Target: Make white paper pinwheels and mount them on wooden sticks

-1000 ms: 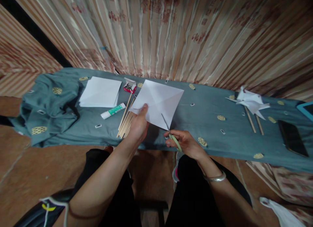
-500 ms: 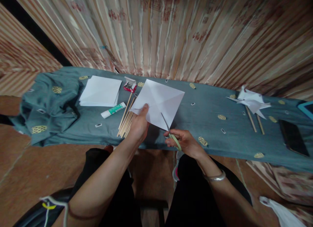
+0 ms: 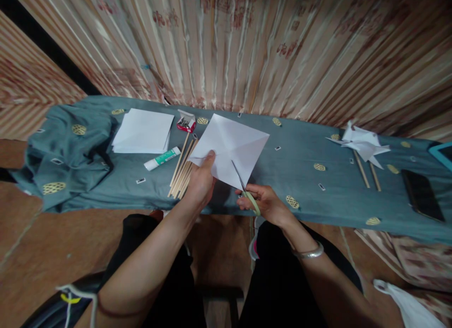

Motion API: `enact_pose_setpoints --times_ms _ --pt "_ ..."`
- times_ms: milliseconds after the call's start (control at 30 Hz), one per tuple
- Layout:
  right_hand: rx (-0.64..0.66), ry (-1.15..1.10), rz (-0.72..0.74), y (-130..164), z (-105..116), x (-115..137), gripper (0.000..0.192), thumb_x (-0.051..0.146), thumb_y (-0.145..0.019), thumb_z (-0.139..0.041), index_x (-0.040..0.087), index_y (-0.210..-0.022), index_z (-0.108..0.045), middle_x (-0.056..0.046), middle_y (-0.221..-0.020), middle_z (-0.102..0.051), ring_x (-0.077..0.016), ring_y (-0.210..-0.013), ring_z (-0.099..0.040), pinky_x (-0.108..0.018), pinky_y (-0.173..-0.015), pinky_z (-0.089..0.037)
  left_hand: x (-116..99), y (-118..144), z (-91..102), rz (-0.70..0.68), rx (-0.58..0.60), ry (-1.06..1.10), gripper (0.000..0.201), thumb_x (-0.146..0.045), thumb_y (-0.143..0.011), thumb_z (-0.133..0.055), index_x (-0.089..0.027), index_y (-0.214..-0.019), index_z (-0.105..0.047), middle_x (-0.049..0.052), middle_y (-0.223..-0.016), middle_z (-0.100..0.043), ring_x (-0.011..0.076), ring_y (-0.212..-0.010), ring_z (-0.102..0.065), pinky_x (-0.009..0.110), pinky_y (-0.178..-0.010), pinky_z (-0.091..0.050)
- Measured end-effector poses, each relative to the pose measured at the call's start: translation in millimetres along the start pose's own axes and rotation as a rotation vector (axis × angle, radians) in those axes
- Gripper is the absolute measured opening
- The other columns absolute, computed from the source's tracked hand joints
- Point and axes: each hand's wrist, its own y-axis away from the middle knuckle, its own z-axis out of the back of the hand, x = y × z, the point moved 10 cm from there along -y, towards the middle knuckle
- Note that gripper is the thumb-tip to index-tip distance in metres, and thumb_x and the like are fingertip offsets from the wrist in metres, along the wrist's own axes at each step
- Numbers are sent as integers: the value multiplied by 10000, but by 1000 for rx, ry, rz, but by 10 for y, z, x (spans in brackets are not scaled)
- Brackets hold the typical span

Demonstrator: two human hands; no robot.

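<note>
My left hand (image 3: 203, 180) pinches a square sheet of white paper (image 3: 235, 140) at its left side, thumb on top. Crease lines cross the sheet, and a slit runs in from its left corner. In my right hand (image 3: 264, 203) is a pair of scissors (image 3: 252, 202) with pale green handles. Their blades lie at the paper's near corner, pointing toward its middle. One blade shows on top of the sheet; the other is hidden beneath. Below the paper's left edge lie several thin wooden sticks (image 3: 181, 172), partly covered by my left hand.
A stack of white paper (image 3: 143, 130), a glue stick (image 3: 161, 158) and an open red box of small metal pins (image 3: 186, 122) lie on the left. To the right are paper pinwheels (image 3: 363, 142) on sticks and a dark phone (image 3: 422, 195). A green-grey cloth (image 3: 300, 149) covers the narrow table.
The view has shifted slightly. Hands, paper and scissors keep nearly the same places relative to each other, with the blades still at the near corner.
</note>
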Motion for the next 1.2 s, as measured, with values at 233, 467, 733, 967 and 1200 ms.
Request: enact_pose_setpoints --times_ms 233,467,733,967,1200 --pt "14 37 23 5 -13 23 503 493 -474 -875 167 -808 -690 29 -608 -629 -101 -551 -574 -245 -553 -476 14 13 -3 10 -7 -13 411 -127 -854 -594 -159 -1263 -554 89 -1093 -728 198 -991 -698 323 -919 -542" --pt "29 71 62 14 -30 86 473 532 -499 -852 168 -746 -680 24 -602 -624 -96 -560 -548 -233 -557 -458 59 7 15 -5 -20 -10 402 -123 -844 -604 -150 -1244 -565 95 -1065 -737 210 -991 -700 338 -926 -539" --pt "7 53 70 12 -29 109 498 538 -457 -868 169 -729 -675 35 -571 -598 -91 -522 -536 -236 -522 -450 59 -4 9 -11 6 -14 434 -162 -823 -647 -159 -1248 -562 102 -1095 -731 221 -1008 -699 352 -941 -530" --pt "5 40 69 3 -14 75 490 526 -472 -868 162 -741 -679 34 -573 -596 -85 -513 -525 -239 -517 -442 53 16 27 5 -29 -7 374 -121 -850 -596 -147 -1222 -577 102 -1086 -733 207 -985 -704 337 -935 -533" --pt "74 103 20 7 -55 16 492 480 -522 -865 162 -838 -662 17 -661 -635 -113 -615 -578 -254 -596 -459 32 10 31 15 -27 -9 394 -116 -849 -590 -147 -1242 -563 105 -1115 -722 209 -1008 -694 343 -937 -531"
